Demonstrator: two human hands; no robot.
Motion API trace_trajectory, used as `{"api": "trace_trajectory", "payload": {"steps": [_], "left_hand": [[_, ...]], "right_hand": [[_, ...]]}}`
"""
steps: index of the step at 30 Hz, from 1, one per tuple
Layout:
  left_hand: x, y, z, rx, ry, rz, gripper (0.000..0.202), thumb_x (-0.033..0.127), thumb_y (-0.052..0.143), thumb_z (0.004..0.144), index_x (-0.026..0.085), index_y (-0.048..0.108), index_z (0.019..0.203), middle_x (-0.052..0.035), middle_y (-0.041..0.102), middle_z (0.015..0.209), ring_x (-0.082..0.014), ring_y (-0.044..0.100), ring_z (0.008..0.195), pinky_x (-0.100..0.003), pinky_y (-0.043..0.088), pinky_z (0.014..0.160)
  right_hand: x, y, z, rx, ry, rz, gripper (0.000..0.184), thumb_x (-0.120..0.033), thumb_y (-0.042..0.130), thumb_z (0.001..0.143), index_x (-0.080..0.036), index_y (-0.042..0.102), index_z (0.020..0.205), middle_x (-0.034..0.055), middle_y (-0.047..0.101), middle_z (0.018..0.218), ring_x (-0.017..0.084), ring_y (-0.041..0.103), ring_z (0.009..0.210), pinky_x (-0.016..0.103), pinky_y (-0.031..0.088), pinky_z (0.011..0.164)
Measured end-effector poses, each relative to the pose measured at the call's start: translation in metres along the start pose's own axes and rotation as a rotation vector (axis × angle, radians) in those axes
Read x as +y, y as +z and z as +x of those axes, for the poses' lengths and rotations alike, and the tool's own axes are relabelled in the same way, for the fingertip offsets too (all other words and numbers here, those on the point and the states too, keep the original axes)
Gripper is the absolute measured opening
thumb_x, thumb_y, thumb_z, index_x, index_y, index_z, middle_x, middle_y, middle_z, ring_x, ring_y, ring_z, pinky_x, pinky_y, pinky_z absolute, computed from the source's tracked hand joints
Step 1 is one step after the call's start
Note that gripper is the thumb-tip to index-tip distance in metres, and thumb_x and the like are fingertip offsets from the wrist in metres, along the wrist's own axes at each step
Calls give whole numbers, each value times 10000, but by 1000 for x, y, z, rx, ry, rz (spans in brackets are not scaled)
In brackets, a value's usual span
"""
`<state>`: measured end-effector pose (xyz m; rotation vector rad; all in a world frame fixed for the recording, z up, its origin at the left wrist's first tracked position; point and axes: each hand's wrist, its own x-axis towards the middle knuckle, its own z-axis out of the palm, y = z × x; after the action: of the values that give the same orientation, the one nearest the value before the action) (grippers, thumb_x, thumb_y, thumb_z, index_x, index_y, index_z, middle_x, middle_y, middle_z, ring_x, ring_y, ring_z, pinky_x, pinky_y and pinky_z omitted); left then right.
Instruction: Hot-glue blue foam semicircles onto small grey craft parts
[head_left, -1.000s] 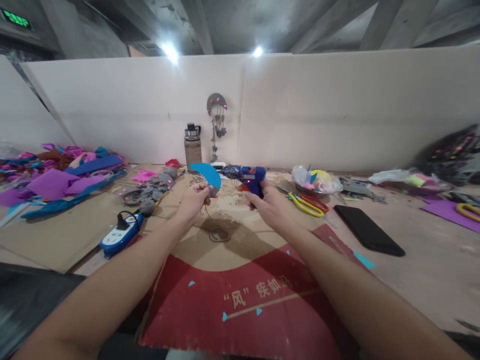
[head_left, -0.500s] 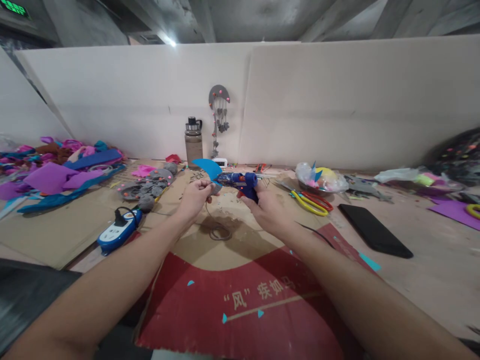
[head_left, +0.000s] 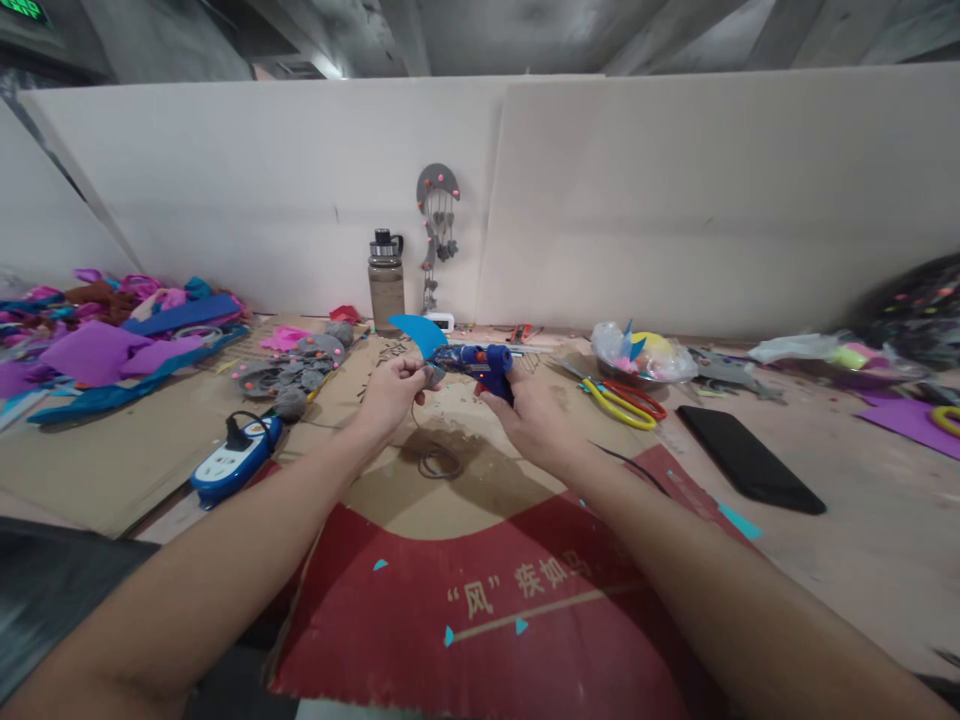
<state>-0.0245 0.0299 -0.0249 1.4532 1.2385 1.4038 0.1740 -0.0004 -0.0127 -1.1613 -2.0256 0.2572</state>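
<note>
Pinching closed with left grip (head_left: 391, 398), clasping with right grip (head_left: 536, 410)

Holding blue crescent (head_left: 417, 335) and grey piece (head_left: 433, 376) above cardboard (head_left: 390, 500); wrapping round glue gun (head_left: 492, 368). Overlapping crescent's lower end with nozzle (head_left: 439, 357), closer than a second ago: apparently in working position.

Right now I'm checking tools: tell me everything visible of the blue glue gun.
The blue glue gun looks plastic, with a smudged, mottled front and a small red spot. Its barrel is roughly level, pointing left; the handle slopes down into the right hand, which grips it above the cardboard. Its front end overlaps the blue crescent in view; contact is unclear.
</note>
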Motion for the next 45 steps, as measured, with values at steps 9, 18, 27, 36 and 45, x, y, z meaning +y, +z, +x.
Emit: {"api": "trace_trajectory", "payload": {"steps": [9,18,27,36,45], "left_hand": [[12,0,-5,67,-7,-6,142,289,629,736,168,585,674,-39,664,657,-88,468,467,-232,332,478],[9,-1,-2,74,4,-63,155,291,625,753,152,604,688,-51,663,667,-86,474,478,-229,335,474],[3,-5,4,77,40,-71,196,332,634,741,136,630,736,-74,672,713,-108,543,554,-222,347,475],[13,-5,0,102,-2,-98,183,317,636,747,138,618,714,-59,657,686,-80,490,483,-222,300,451],[10,-4,1,72,12,-119,172,306,638,739,141,612,700,-68,660,694,-98,522,529,-225,323,471]], "right_hand": [[0,0,0,4,3,-68,291,-282,460,869,-185,503,1140,117,674,914,270,620,814,369,460,676],[2,-1,-1,14,-3,-107,304,-281,463,865,-185,506,1150,107,675,846,259,617,742,339,431,626],[-2,-3,-1,1,43,-106,293,-272,460,863,-171,519,1132,116,675,882,268,625,782,352,439,662],[0,-3,-1,30,9,-114,258,-263,469,857,-193,529,1098,108,681,887,254,628,764,340,435,640],[0,-3,-2,30,2,-138,272,-260,459,855,-176,529,1105,112,682,862,249,626,736,342,435,632]]}}
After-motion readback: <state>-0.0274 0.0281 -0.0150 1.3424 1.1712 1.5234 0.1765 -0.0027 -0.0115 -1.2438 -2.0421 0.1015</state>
